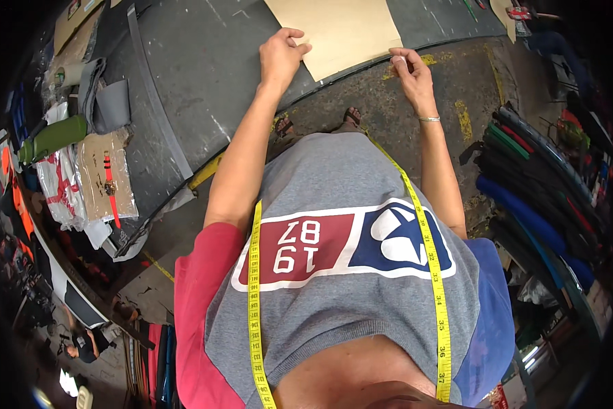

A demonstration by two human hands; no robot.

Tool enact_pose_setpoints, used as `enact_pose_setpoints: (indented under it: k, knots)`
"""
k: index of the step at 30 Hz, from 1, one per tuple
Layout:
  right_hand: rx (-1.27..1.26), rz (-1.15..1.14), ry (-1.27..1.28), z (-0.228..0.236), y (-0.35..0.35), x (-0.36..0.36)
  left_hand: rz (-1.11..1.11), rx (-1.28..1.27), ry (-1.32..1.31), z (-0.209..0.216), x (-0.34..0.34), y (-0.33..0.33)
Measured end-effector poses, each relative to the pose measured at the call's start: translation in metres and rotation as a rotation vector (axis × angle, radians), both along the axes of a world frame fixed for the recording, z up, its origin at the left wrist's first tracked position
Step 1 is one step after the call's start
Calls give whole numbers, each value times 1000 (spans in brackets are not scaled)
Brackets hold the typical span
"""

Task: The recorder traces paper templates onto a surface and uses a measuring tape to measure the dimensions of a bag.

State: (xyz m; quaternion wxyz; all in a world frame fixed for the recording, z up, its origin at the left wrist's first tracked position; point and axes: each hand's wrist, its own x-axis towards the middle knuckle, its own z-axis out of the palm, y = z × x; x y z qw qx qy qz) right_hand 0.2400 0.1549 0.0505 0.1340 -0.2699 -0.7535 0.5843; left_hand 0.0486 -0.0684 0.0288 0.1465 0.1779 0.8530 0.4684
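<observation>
A large tan sheet of stiff paper lies on the dark table, its near edge running along the table's front edge. My left hand is at the sheet's left side, its fingers curled and its thumb and fingertips on that edge. At the near right corner, my right hand pinches the sheet between thumb and fingers. A yellow measuring tape hangs round my neck, down both sides of my grey shirt.
On the dark table lies a long grey metal ruler. Further left are a green bottle, grey rolled material and a clear packet with a red-orange strap. Fabric rolls are stacked at right. Another person shows at lower left.
</observation>
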Motion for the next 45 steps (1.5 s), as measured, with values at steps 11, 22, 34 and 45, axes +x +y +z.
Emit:
enact_pose_setpoints:
  k: [11,22,34,45]
  knots:
    - [333,165,56,-30,100,-6,60,-274,91,19,17,23]
    - [579,298,47,-35,106,-27,85,-384,-23,29,21,27]
    - [515,344,37,-33,110,-26,82,-391,11,26,25,25]
    - [570,369,25,-34,110,-27,141,-356,13,27,30,25]
